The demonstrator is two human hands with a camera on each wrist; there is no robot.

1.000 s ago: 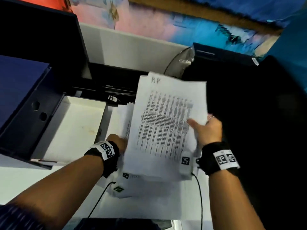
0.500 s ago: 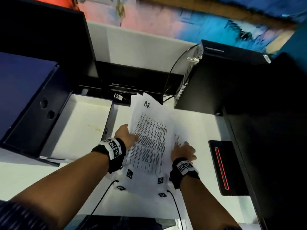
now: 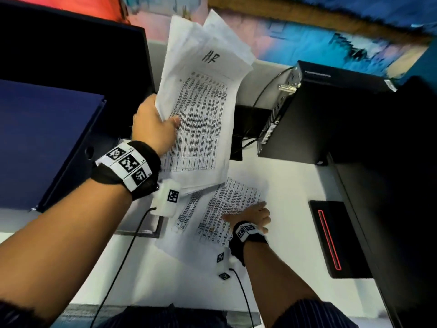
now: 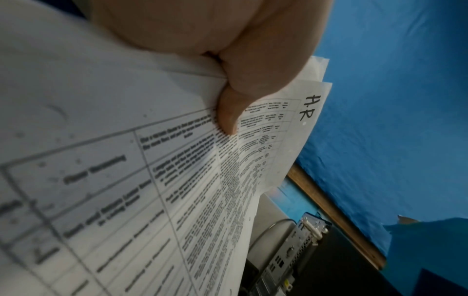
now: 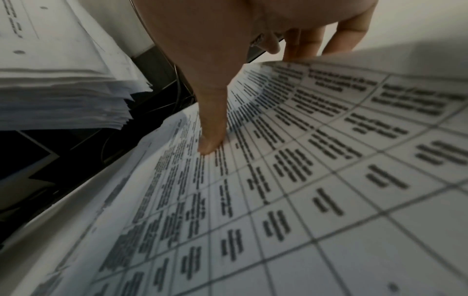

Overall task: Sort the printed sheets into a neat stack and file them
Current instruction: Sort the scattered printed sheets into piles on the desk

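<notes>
- My left hand (image 3: 153,124): thumb curled over the front of the lifted bundle of printed sheets (image 3: 201,110), fingers behind it, gripping near its left edge. The bundle hangs tilted in the air above the desk; its top page is marked "HR" by hand and the far corners fan apart unevenly.
- My right hand (image 3: 250,216): low on the desk, thumb on top of the loose sheets (image 3: 227,209) and fingers tucked under their raised right edge, so it pinches them. These pages lie below and right of the left grip, skewed against one another.
- Step in hand, as I judge it: gather the loose pages and join them to the bundle. To do it well, lift them in one piece without creasing, lay them squarely on the bundle, then tap the long edge on the desk until the corners agree.
- Risk, judged: the one-handed hold may let the fanned pages slide.
- Beyond my left wrist: a dark blue file box (image 3: 47,138), a likely place for filing.
- Surface: white desk (image 3: 290,221).
- Past my right hand: a black slab with a red line (image 3: 335,237).
- Farther: black computer case (image 3: 314,119), cables at its rear, dark monitor (image 3: 78,50).
- Room: blue wall (image 4: 395,100) with a wooden strip.
</notes>
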